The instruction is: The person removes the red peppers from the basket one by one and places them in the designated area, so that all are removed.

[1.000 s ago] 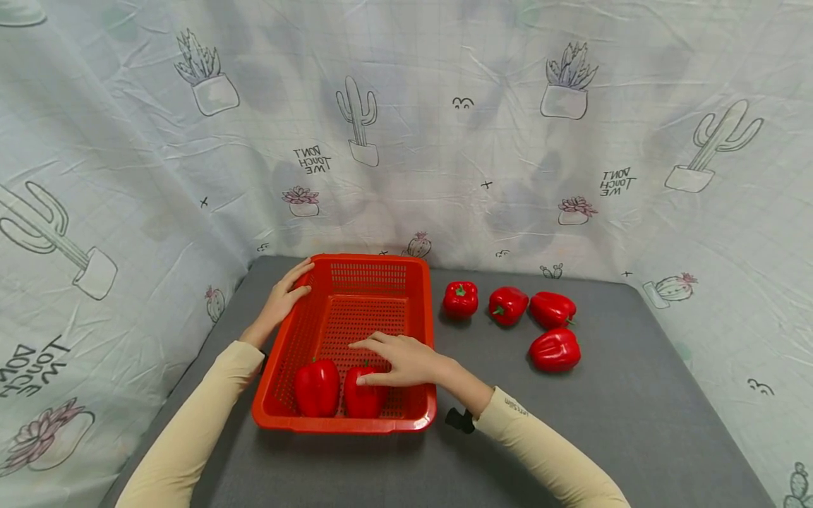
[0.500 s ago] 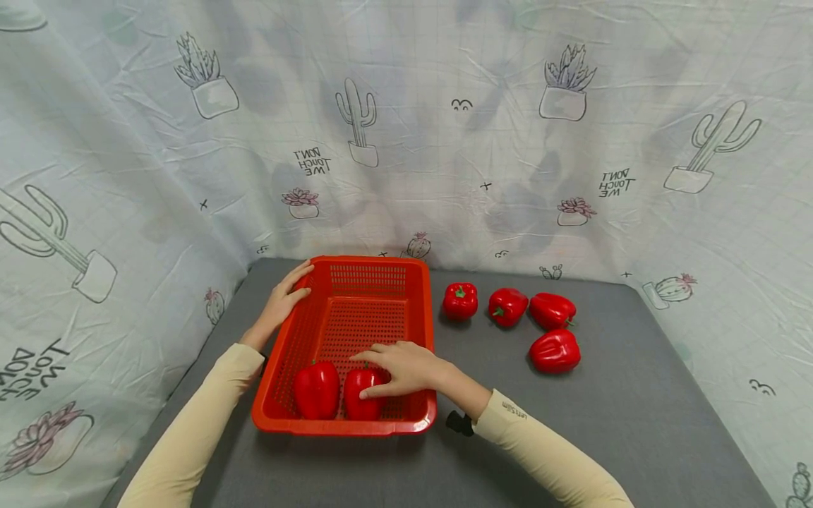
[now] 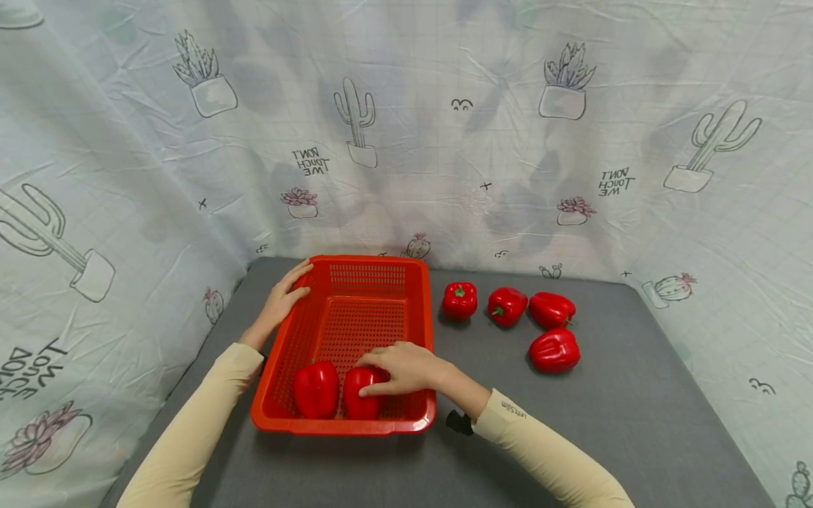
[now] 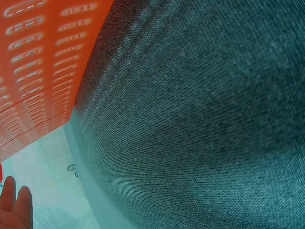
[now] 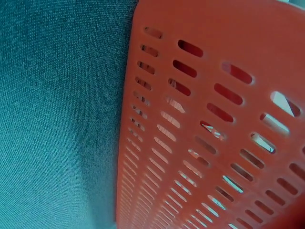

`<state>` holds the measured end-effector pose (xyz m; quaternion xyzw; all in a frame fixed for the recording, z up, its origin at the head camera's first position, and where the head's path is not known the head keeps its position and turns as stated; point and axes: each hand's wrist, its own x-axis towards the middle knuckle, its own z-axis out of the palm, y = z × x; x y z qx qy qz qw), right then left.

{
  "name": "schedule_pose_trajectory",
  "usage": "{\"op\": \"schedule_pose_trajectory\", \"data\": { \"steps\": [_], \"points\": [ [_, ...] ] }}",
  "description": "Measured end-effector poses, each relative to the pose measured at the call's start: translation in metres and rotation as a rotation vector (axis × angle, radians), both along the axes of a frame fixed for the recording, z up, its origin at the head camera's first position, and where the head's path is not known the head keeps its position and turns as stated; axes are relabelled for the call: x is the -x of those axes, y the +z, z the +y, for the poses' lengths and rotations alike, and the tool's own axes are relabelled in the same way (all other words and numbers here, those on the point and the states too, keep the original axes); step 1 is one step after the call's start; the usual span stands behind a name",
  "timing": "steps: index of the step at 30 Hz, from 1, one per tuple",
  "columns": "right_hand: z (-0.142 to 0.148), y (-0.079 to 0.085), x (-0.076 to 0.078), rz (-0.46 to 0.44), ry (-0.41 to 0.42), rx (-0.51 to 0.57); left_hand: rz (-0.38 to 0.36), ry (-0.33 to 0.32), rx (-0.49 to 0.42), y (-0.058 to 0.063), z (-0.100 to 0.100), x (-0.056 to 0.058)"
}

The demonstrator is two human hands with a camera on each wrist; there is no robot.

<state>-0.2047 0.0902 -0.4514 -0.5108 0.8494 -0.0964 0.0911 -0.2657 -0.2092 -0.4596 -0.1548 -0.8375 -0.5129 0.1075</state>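
Note:
In the head view, a red plastic basket [image 3: 356,425] with slotted walls stands on the grey table. Two red bell peppers lie at its near end: the left bell pepper [image 3: 315,390] and the right bell pepper [image 3: 360,401]. My right hand [image 3: 406,370] reaches over the basket's right wall and grips the right pepper, thumb on its near face and fingers curled over its far end. My left hand [image 3: 279,305] rests on the left rim with its fingers extended. The left wrist view shows fingertips of that hand [image 4: 16,207] below the basket's outer wall [image 4: 43,71].
Several more red peppers lie on the table right of the basket: one upright pepper [image 3: 460,301], one with its stem forward [image 3: 507,306], and two touching at the right, the back one [image 3: 552,310] and the front one [image 3: 555,351]. A patterned curtain [image 3: 432,141] encloses the table.
My right hand has lowered onto the right pepper, and its fingers have curled in around it. My left hand and the other peppers have stayed in place.

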Motion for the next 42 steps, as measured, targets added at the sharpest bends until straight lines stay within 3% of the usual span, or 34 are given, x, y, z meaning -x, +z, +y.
{"op": "schedule_pose_trajectory", "data": {
  "steps": [12, 19, 35, 39, 42],
  "points": [
    [0.002, 0.002, -0.001, -0.006, 0.008, 0.053, -0.02, 0.002, -0.018, 0.001, 0.001, 0.0],
    [0.004, 0.005, 0.0, -0.043, -0.008, 0.105, 0.032, 0.01, 0.018, -0.027, -0.012, 0.018],
    [0.011, 0.015, 0.002, -0.034, -0.066, 0.182, 0.06, 0.016, -0.005, -0.028, -0.011, 0.016],
    [0.016, 0.023, 0.003, -0.021, -0.091, 0.202, 0.024, 0.032, 0.006, -0.024, -0.01, 0.016],
    [0.021, 0.028, 0.005, -0.029, -0.104, 0.228, 0.012, 0.018, -0.007, -0.014, -0.007, 0.011]
  ]
}}
